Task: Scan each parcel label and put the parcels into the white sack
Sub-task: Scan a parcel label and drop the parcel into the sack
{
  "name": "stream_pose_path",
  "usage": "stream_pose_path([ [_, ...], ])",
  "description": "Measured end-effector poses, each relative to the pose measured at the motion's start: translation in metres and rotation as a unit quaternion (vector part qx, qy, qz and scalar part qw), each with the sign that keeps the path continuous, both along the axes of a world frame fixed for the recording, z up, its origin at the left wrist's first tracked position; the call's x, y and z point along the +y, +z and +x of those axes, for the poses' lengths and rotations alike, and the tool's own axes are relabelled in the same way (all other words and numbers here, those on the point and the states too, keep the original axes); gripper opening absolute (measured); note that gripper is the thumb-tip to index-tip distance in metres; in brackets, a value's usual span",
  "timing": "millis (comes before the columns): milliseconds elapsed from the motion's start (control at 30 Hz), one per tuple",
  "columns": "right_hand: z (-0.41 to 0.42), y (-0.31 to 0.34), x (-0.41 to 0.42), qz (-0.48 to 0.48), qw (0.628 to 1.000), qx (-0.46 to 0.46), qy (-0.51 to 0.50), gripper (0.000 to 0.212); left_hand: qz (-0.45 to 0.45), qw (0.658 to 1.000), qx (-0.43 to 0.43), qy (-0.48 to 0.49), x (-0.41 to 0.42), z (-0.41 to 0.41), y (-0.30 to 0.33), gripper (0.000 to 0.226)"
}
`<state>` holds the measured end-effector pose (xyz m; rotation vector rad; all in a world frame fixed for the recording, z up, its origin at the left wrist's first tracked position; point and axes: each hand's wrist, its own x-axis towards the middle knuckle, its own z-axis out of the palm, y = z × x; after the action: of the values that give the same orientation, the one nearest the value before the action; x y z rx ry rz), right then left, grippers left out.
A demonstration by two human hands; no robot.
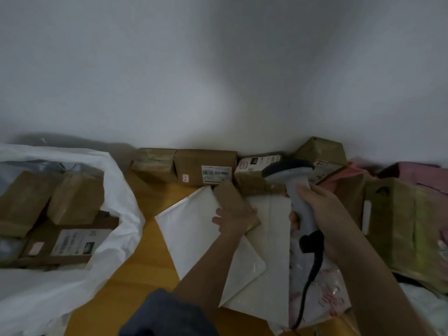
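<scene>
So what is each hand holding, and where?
Left hand grips a small brown parcel by its near end; right hand holds the barcode scanner by its handle.

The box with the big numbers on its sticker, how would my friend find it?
Look along the white wall where brown cardboard boxes line the wooden floor. The brown cardboard box with the white label sits mid-row, just beyond the left hand. Only its label shows large black digits and a small red-marked sticker beside it.

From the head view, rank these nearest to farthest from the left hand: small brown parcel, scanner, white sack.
1. small brown parcel: held in the left hand.
2. scanner: to its right, held by the right hand.
3. white sack: far left.
</scene>
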<state>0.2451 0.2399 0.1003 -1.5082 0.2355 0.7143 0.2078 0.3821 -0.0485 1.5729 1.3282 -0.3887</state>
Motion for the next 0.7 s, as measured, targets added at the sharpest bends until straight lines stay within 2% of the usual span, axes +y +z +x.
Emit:
stream_pose_path([
  [100, 0.004, -0.005, -0.007, 0.003, 1.0, 0.005, -0.012, 0.031, -0.004, 0.999, 0.009, 0.042, 0.002, -0.001, -0.008, 0.098],
  [200, 0.005, -0.009, -0.01, 0.018, 0.999, 0.013, -0.025, 0.031, -0.117, 0.982, -0.046, 0.144, 0.015, -0.018, -0.002, 0.083],
  [267, 0.003, -0.01, -0.009, 0.036, 0.998, 0.024, -0.036, 0.027, -0.234, 0.943, -0.115, 0.207, 0.023, -0.035, 0.012, 0.056],
  [333, -0.001, -0.009, -0.006, 0.043, 0.998, 0.025, -0.047, 0.021, -0.32, 0.896, -0.177, 0.251, 0.031, -0.052, 0.03, 0.043],
  [400, -0.008, -0.009, -0.002, 0.045, 0.997, 0.019, -0.062, 0.023, -0.369, 0.865, -0.224, 0.255, 0.035, -0.068, 0.045, 0.047],
  [533, -0.026, 0.001, 0.011, 0.031, 0.997, -0.013, -0.065, 0.028, -0.409, 0.835, -0.307, 0.204, 0.037, -0.094, 0.075, 0.046],
  [700, -0.056, 0.012, 0.028, 0.035, 0.998, -0.031, -0.039, 0.046, -0.439, 0.795, -0.405, 0.11, 0.042, -0.121, 0.101, 0.085],
])
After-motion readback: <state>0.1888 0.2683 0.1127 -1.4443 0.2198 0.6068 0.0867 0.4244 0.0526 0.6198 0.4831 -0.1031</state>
